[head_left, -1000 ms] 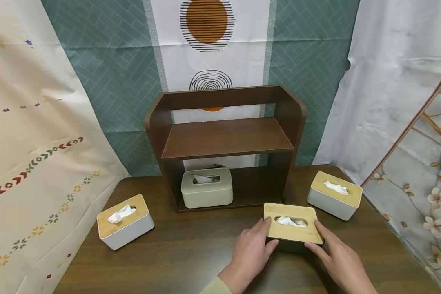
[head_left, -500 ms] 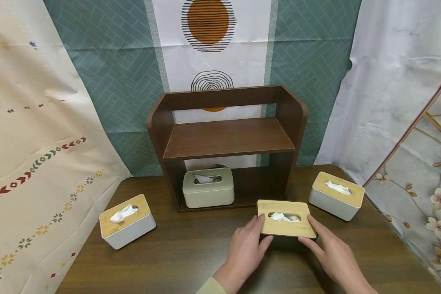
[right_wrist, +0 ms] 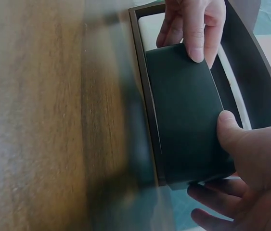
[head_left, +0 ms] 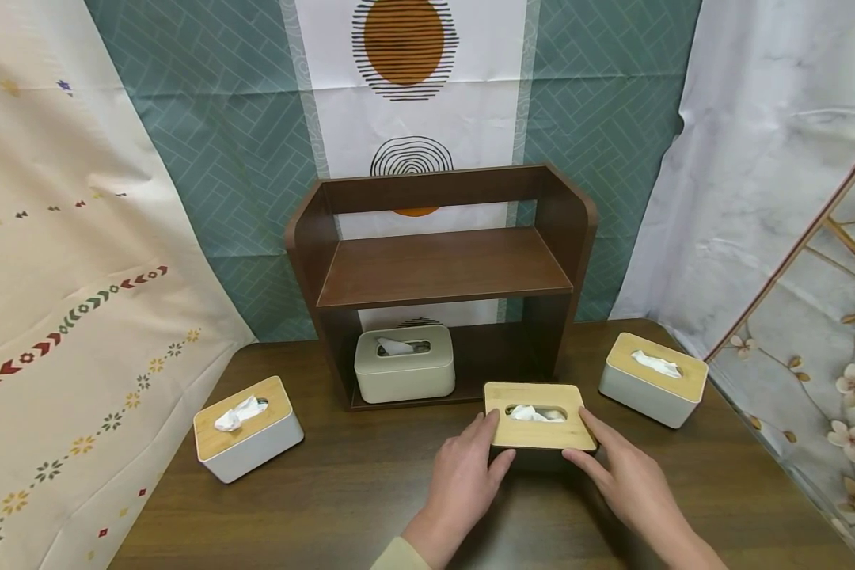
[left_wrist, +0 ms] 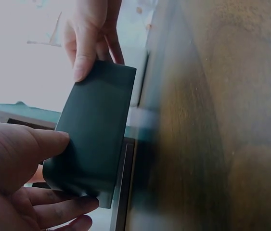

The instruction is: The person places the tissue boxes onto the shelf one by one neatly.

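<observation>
A dark green tissue box (head_left: 539, 400) with a pale wooden lid and white tissue in its slot is held between both hands, in front of the right part of the shelf. My left hand (head_left: 463, 479) grips its left end, thumb on the front face and fingers along the side. At the opposite end my right hand (head_left: 623, 479) holds it the same way. Both wrist views show the dark front of the box (left_wrist: 94, 125), with the left thumb (left_wrist: 53, 143) and the right thumb (right_wrist: 229, 125) pressed on it. Much of its underside is hidden.
A brown two-tier shelf (head_left: 442, 269) stands at the back, with a cream tissue box (head_left: 404, 376) at the left of its lower tier. White tissue boxes with wooden lids sit at the left (head_left: 245, 427) and right (head_left: 653, 388) of the wooden table (head_left: 328, 507). Patterned cloths hang around.
Both hands have carried the dark green tissue box leftward and slightly toward the shelf, its lid now close to the lower tier's front edge. The other boxes stay where they were.
</observation>
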Available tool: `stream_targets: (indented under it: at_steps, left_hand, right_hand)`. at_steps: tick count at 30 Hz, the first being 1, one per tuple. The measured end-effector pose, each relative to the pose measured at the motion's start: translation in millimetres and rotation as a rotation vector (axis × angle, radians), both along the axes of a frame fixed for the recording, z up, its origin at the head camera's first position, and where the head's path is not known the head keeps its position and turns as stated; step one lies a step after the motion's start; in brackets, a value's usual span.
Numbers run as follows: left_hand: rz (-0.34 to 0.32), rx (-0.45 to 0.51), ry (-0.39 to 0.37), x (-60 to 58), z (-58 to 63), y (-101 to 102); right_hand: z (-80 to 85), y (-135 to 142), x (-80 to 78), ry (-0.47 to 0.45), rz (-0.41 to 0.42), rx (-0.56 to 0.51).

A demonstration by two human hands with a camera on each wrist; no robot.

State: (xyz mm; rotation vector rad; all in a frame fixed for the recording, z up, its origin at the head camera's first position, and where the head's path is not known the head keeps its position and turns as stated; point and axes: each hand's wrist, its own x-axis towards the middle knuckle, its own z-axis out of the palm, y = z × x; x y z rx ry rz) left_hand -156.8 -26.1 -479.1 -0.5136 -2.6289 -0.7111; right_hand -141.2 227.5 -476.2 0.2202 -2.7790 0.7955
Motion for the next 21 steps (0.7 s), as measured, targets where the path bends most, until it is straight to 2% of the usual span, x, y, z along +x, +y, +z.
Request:
stream_targets:
  at_steps: [9, 21]
  left_hand:
    - [0.018, 0.002, -0.003, -4.4, 0.6, -7.2]
    - [0.030, 0.028, 0.011, -13.3, 1.1, -15.1]
  right_hand:
    - [0.3, -6.9, -8.1, -0.011, 0.014, -0.032]
    - [-0.2, -16.7, -23.1, 0.024, 0.033, -0.056]
